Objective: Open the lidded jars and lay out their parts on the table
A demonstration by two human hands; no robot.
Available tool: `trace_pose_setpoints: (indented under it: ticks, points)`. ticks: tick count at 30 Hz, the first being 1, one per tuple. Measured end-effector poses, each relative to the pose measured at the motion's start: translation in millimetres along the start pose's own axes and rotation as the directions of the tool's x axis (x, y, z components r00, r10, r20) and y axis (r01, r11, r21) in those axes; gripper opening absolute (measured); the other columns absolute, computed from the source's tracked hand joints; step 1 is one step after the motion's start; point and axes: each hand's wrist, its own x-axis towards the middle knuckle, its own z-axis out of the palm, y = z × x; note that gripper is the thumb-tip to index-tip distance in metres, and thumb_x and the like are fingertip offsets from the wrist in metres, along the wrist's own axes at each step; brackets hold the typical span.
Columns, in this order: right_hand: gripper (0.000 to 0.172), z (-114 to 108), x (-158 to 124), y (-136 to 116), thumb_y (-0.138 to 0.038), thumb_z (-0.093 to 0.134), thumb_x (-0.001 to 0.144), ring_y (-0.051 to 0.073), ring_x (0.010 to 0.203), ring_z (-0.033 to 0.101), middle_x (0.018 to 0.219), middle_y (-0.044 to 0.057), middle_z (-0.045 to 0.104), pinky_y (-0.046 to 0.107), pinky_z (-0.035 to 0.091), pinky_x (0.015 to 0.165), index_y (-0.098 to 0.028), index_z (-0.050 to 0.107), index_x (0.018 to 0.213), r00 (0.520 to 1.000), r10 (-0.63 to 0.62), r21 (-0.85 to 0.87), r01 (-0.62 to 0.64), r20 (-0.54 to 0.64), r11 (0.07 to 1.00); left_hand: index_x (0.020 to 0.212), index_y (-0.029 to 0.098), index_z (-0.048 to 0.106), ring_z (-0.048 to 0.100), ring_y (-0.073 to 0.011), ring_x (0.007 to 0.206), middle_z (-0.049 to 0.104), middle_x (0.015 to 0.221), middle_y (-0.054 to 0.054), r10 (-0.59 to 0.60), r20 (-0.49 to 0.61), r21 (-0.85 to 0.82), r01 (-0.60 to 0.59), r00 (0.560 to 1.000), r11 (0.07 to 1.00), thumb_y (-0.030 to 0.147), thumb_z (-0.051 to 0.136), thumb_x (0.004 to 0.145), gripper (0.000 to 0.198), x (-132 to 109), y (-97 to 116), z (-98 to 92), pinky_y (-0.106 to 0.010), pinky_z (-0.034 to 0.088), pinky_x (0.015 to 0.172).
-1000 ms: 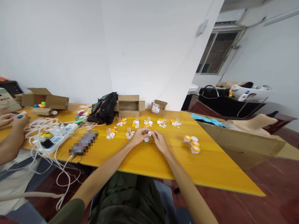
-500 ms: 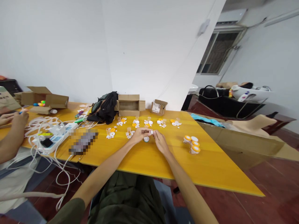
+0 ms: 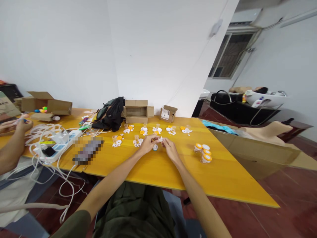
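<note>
My left hand [image 3: 148,144] and my right hand [image 3: 170,146] meet over the middle of the table. Their fingertips are closed on a small white plastic piece [image 3: 160,139] with dark or reddish spots; its exact kind is too small to make out. Just below the fingers, a small round jar [image 3: 155,147] with a pale blue-white rim rests on the tabletop. Behind my hands lie several groups of parts: clear cups [image 3: 136,138], orange ring lids [image 3: 120,138], white discs [image 3: 119,142] and spotted white pieces [image 3: 136,144].
To the right stand several closed jars with orange lids [image 3: 207,158]. Cardboard boxes [image 3: 136,112] and a black bag [image 3: 111,115] line the back. On the left are a power strip [image 3: 60,147] with tangled cables, a blurred-out device [image 3: 88,151] and another person's arm [image 3: 13,143].
My fingers have shifted slightly around the small white piece, which now sticks up a little between them. At the left, the other person's hands have moved a little.
</note>
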Motion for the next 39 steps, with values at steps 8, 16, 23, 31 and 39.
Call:
trace_pose_setpoints:
  ticks: [8,16,23,31,39]
  points:
    - [0.049,-7,3,12,-0.068,0.043,0.085,0.02,0.062,0.055,0.061,0.001,0.06,0.031,0.045,0.064,-0.025,0.053,0.064,0.997,-0.004,-0.132,-0.005,-0.071,0.991,0.093,0.02,0.079,0.066,-0.0166,0.078,0.077,0.087,-0.003,0.015,-0.056,0.181,-0.004,0.998,0.984,0.011,0.067,0.08,0.02,1,-2,-3.9,-0.029,0.054,0.081]
    - [0.019,-9,-2,16,-0.03,0.051,0.089,0.022,0.081,0.065,0.087,0.007,0.072,0.03,0.045,0.072,-0.023,0.065,0.078,0.987,-0.057,-0.544,-0.035,-0.151,0.838,0.091,0.021,0.079,0.062,-0.0161,0.072,0.074,0.08,-0.001,-0.08,-0.059,0.377,0.097,0.995,0.921,0.013,0.066,0.079,0.019,1,-4,-5.0,-0.028,0.052,0.077]
    - [0.016,-8,-1,14,-0.019,0.055,0.085,0.022,0.083,0.068,0.088,0.007,0.073,0.031,0.049,0.076,-0.023,0.069,0.08,0.995,-0.02,-0.579,-0.04,-0.097,0.814,0.074,0.019,0.075,0.062,-0.016,0.07,0.07,0.072,-0.001,-0.104,-0.03,0.424,0.107,0.994,0.899,0.014,0.065,0.08,0.013,2,-2,-3.9,-0.027,0.049,0.073]
    - [0.015,-9,-1,20,-0.016,0.056,0.081,0.024,0.08,0.067,0.086,0.008,0.072,0.035,0.051,0.076,-0.023,0.069,0.078,0.993,-0.043,-0.582,-0.029,-0.109,0.812,0.088,0.019,0.077,0.065,-0.017,0.077,0.076,0.086,-0.002,-0.074,-0.015,0.404,0.073,0.997,0.912,0.014,0.064,0.082,0.015,2,-11,-1.9,-0.029,0.052,0.079]
    - [0.017,-5,-2,13,-0.03,0.054,0.09,0.023,0.082,0.065,0.086,0.006,0.071,0.037,0.053,0.08,-0.025,0.069,0.084,0.975,-0.216,-0.44,0.217,0.054,0.871,0.096,0.022,0.075,0.069,-0.0195,0.09,0.077,0.097,-0.004,0.021,-0.006,0.414,-0.017,1.0,0.91,0.016,0.058,0.088,0.02,-4,-7,-9.0,-0.032,0.053,0.089]
